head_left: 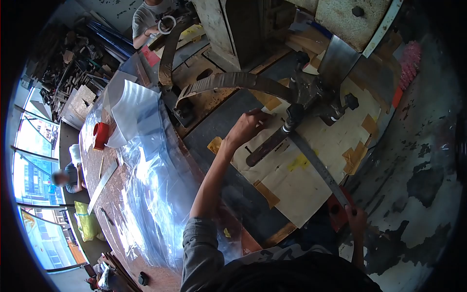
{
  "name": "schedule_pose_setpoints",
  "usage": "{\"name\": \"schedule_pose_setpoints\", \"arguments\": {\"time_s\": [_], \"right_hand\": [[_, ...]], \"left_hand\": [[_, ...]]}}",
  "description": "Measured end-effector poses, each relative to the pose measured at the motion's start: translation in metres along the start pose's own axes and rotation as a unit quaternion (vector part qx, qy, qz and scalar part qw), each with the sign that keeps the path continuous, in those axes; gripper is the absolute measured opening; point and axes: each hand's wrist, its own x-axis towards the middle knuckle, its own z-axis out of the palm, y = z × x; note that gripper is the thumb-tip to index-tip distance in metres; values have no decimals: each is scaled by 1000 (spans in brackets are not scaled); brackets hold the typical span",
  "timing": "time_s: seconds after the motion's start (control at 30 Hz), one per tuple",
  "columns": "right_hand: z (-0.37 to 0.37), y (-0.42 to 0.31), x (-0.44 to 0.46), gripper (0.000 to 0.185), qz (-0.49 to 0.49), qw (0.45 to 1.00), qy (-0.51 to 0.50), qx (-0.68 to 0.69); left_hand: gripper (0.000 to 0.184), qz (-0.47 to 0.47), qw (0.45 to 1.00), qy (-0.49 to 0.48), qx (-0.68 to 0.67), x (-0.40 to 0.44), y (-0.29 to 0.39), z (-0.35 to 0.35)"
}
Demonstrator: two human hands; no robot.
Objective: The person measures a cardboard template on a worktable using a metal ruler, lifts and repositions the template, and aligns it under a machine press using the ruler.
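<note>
"At four o'clock, what was being held?"

"A metal strip (321, 168) was gripped near its lower end by the right hand (356, 218). It was slanted up across the pale sheet (304, 194), toward the machine fitting (315, 95) at two o'clock. Whether it was fastened there could not be told."

"And the left hand (250, 124)?"

"It was held apart from the right, just above centre, with its fingers bent over the sheet's edge. Whether anything was pinched could not be made out."

"What stood in the way?"

"The strip's upper end was crowded by a black knob (295, 112) and a slotted bar (267, 146). Care was judged to be called for there."

"What else was seen?"

"Clear plastic (151, 170) was spread over the counter (92, 160) at eight to nine o'clock, with a red roll (100, 136) beside it. A pink duster (410, 63) was seen at two o'clock, and another person (153, 24) at eleven."
</note>
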Motion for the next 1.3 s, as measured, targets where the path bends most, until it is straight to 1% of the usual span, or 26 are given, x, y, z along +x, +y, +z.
{"name": "schedule_pose_setpoints", "arguments": {"time_s": [0.2, 0.3, 0.4, 0.5, 0.6, 0.7, 0.93, 1.03, 1.1, 1.2, 1.23, 1.3], "right_hand": [[2, 2, 0, 48, 1, 1000, 5, -5], [8, 9, 0, 44, -38, 999, 39, -6], [10, 15, 0, 45, -36, 998, 41, -18], [1, 2, 0, 49, 11, 1000, -4, -29], [1, 3, 0, 48, 3, 1000, -5, -30], [5, 4, -1, 44, -43, 998, 38, -9], [1, -3, -2, 42, -38, 999, 30, 4], [3, -1, -2, 41, -44, 998, 39, 0], [6, 4, -2, 41, -50, 998, 44, -6], [-1, -2, -2, 44, -11, 1000, -5, 3], [-2, -3, -2, 44, -10, 1000, -6, -2], [-2, -4, -1, 45, -8, 1000, -7, -12]], "left_hand": [[29, 3, 1000, 12, -8, -3, -2, 4], [31, 0, 1000, 13, 0, -4, -1, 4], [32, 0, 1000, 14, 3, -4, -1, 4], [32, 12, 1000, 18, 11, -4, 1, 2], [32, 16, 1000, 18, 9, -4, 1, 3], [32, 27, 999, 20, 8, -5, -4, 4], [29, 71, 997, 14, 6, -2, -8, 2], [30, 67, 998, 11, 5, -2, -5, 0], [31, 63, 998, 7, 0, -1, -5, -1], [32, 70, 997, -6, 9, 1, -4, -3], [32, 75, 997, -11, 15, 2, -4, -4], [31, 60, 997, -46, 5, 9, -11, -6]]}}
